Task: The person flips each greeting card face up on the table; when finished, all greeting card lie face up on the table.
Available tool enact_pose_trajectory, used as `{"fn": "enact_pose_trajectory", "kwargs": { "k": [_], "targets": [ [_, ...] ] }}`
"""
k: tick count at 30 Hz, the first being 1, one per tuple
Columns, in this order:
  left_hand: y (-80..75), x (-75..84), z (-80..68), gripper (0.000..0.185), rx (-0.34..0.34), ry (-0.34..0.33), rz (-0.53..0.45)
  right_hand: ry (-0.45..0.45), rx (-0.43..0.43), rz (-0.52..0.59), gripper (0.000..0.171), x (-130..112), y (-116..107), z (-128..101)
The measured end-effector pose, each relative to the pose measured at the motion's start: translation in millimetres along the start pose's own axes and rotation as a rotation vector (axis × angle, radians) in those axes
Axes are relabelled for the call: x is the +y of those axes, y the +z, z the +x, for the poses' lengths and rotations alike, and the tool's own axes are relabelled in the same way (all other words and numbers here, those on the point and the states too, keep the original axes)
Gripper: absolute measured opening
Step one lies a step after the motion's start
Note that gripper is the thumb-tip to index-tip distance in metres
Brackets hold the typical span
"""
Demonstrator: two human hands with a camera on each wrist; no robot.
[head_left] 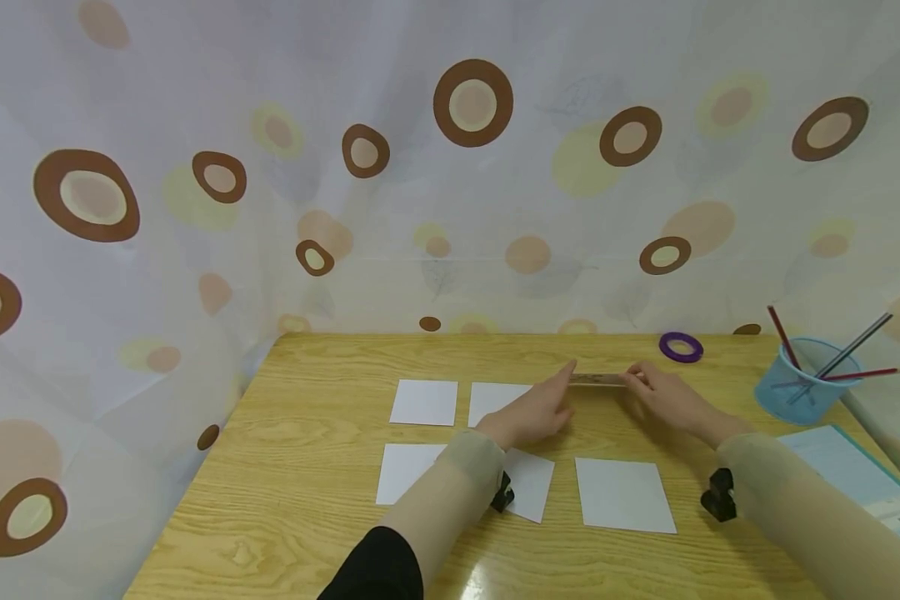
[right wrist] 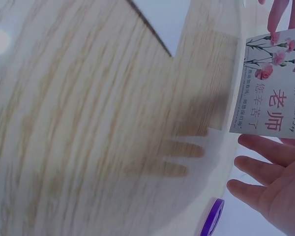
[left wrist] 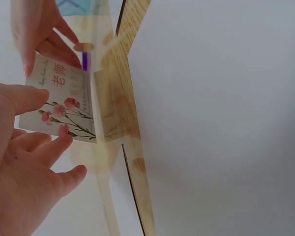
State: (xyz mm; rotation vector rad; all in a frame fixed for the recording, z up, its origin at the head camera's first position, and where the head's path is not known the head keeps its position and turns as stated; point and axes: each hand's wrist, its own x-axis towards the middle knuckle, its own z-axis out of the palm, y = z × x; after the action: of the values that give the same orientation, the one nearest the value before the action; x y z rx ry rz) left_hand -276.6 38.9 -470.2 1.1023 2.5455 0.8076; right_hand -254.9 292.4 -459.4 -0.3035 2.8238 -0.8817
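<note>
- Two hands over a pale wood-grain counter [head_left: 307,467], glossy at the near edge, with a curtain [head_left: 270,167] of brown and yellow rings hanging right behind it and wrapping round the left side.
- Five white paper squares lie flat: two in the far row [head_left: 423,402], three nearer [head_left: 624,495], the left forearm crossing over the middle one.
- Off to the far right, a purple tape ring [head_left: 681,347] lies flat, and beside it a blue cup [head_left: 802,392] with pencils leaning out.
- At the right edge, a light blue folder [head_left: 855,475] lies partly out of view.
- Now the card [left wrist: 64,103]: white, printed with pink carnations on green stems and red Chinese characters, held level just above the counter, beyond the far row of squares.
- Left hand [head_left: 536,410] pinches the card's left end, thumb on top, fingers curled under.
- Right hand [head_left: 671,398] takes the other end between fingertips and thumb; from the right wrist view its fingers [right wrist: 265,147] sit loosely under the card edge.
</note>
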Motion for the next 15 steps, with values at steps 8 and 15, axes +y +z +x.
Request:
{"fn": "enact_pose_trajectory", "kwargs": {
  "k": [8, 15],
  "targets": [
    [-0.9, 1.8, 1.1, 0.073, 0.032, -0.012, -0.116, 0.011, 0.113, 0.06, 0.067, -6.6, -4.5, 1.1],
    [-0.2, 0.7, 3.5, 0.07, 0.05, -0.031, -0.181, 0.031, 0.145, 0.117, 0.066, -9.7, -4.4, -0.4]
  ]
}}
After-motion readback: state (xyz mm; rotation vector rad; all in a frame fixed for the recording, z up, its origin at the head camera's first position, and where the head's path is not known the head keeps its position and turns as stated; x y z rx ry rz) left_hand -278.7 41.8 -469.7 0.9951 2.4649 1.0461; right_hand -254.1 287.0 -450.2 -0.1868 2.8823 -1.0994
